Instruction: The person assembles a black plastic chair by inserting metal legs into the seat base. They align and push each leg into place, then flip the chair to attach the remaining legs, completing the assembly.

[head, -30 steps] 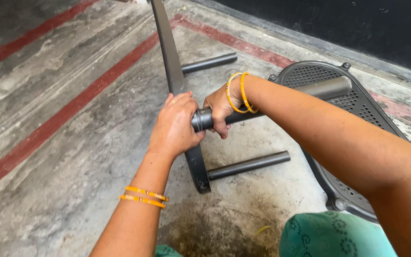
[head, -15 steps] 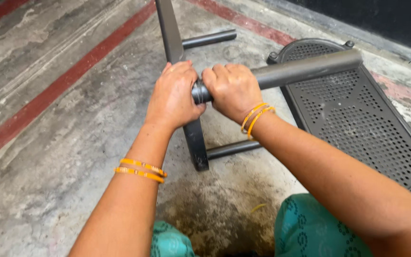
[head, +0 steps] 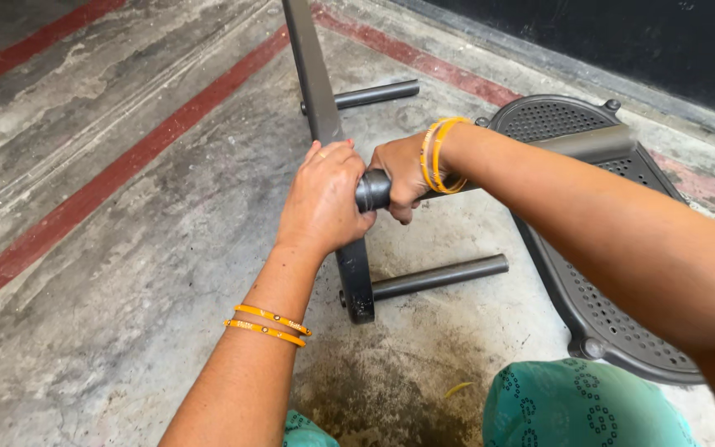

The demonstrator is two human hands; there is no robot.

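A dark grey metal chair frame lies on the concrete floor. My left hand [head: 323,199] is wrapped around its flat bar [head: 312,74] where a thick round tube [head: 593,142] meets it. My right hand [head: 399,178] grips the end of that tube just beside the left hand. Both wrists wear orange bangles. The tube leads right to a perforated dark seat plate [head: 606,314]. Two shorter round legs [head: 440,276] [head: 374,93] stick out of the flat bar, resting on the floor.
Worn concrete floor with red painted stripes [head: 117,178] running diagonally at the left. A dark wall [head: 622,41] stands at the top right. My knees in green patterned cloth [head: 581,410] are at the bottom edge. A dark stain [head: 391,389] marks the floor near them.
My right hand has turned on the tube end, the wrist rolling from over it to beside it. The left hand stays clamped on the bar. The view has shifted slightly.
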